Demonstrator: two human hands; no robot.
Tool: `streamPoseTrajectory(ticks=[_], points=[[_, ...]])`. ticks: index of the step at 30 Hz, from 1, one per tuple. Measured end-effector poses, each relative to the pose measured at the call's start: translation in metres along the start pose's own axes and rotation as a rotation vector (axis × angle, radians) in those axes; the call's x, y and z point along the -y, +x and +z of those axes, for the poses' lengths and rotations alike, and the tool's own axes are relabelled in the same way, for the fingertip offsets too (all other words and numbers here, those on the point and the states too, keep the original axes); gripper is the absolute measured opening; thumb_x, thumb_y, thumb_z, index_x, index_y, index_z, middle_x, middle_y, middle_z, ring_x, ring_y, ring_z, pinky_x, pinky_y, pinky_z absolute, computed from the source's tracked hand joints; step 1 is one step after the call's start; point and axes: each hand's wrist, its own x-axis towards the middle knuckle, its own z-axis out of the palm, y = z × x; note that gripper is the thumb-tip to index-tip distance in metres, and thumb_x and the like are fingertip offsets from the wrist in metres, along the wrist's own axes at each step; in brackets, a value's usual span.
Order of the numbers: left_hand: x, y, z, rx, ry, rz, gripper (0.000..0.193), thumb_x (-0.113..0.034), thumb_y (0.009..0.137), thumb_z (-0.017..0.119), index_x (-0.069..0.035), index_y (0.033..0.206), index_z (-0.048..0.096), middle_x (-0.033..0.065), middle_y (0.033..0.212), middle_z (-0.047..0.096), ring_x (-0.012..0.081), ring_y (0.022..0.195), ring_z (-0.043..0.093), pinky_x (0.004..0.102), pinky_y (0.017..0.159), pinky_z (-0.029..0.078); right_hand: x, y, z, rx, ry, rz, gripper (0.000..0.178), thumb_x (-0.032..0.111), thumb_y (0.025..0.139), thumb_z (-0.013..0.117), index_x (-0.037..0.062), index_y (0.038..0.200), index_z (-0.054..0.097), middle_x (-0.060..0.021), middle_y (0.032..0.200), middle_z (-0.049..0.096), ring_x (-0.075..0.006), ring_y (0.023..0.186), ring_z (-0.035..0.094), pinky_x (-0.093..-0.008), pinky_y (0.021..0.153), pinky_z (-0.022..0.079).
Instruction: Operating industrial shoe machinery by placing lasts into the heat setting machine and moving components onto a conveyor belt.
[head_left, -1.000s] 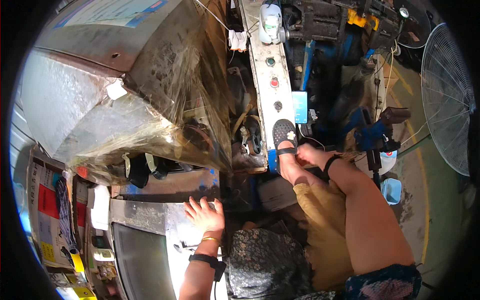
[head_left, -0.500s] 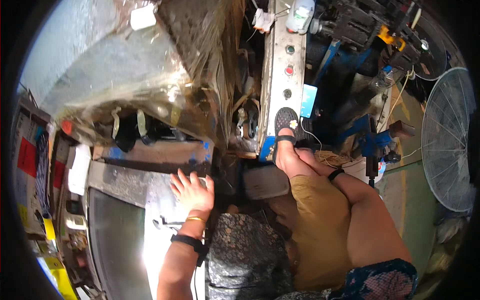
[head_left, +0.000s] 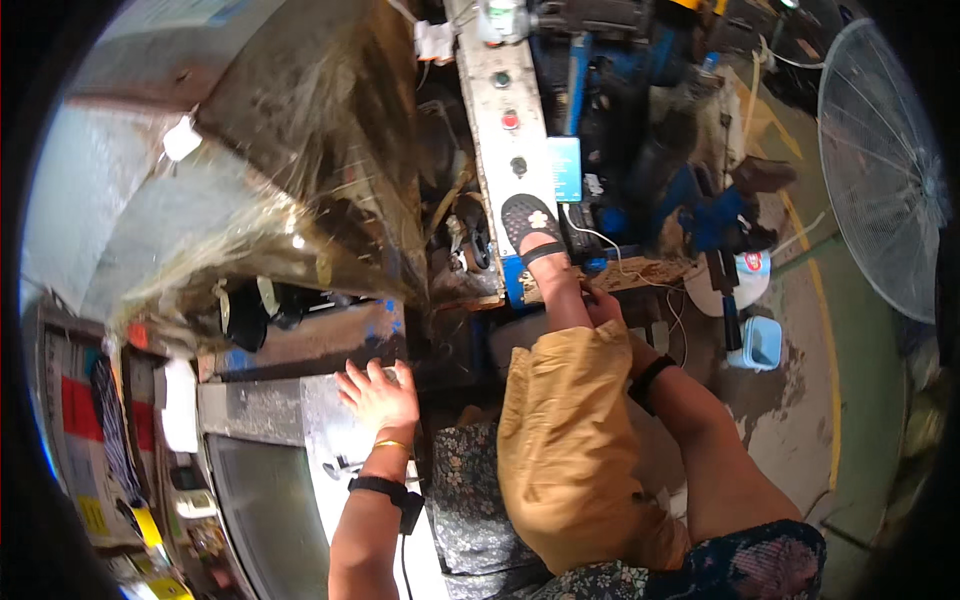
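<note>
My left hand [head_left: 378, 398] rests palm down, fingers spread, on the corner of a worn metal tabletop [head_left: 325, 405]. It holds nothing. A black strap [head_left: 380, 487] with a small box goes round that wrist. My right hand [head_left: 603, 306] is low beside my ankle [head_left: 552, 268], just below the hem of the brown trousers [head_left: 570, 430]; the leg hides most of its fingers. On that foot is a black perforated clog [head_left: 526, 218] with a flower charm, set against a white control panel [head_left: 505, 145] with push buttons.
A phone-like blue screen [head_left: 565, 168] stands by the panel. Clear plastic sheeting [head_left: 330, 230] drapes at the left. Dark, blue-painted machine parts [head_left: 700, 215], a light blue tub [head_left: 761, 343] and a large fan [head_left: 880, 170] are at the right. A white cable [head_left: 605, 240] hangs near the foot.
The view has shifted, so the panel and foot appear farther left and the blue tub shows fully. My left hand stays on the tabletop; my right hand stays beside the ankle.
</note>
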Motion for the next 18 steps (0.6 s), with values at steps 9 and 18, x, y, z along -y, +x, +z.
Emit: streamPoseTrajectory(ticks=[9,18], points=[[-0.002,0.002,0.001,-0.023,0.043,0.027,0.051,-0.049,0.09,0.046,-0.01,0.122,0.059,0.0232,0.145,0.037,0.0451,0.138,0.024,0.0571,0.112,0.019,0.0,0.034,-0.006,0.048,-0.093,-0.66,0.08,0.022,0.066,0.077,0.0054,0.137,0.042,-0.0212,0.135,0.047,-0.0414,0.127,0.042,-0.0435,0.102,0.039],[-0.002,-0.003,0.007,-0.032,0.062,0.047,0.053,-0.05,0.089,0.045,-0.011,0.121,0.061,0.0232,0.144,0.038,0.0456,0.137,0.025,0.0581,0.11,0.022,0.001,0.025,0.025,0.25,0.494,-0.224,0.057,0.02,0.073,0.072,0.0078,0.125,0.053,-0.0202,0.117,0.06,-0.0395,0.108,0.056,-0.0446,0.092,0.046]])
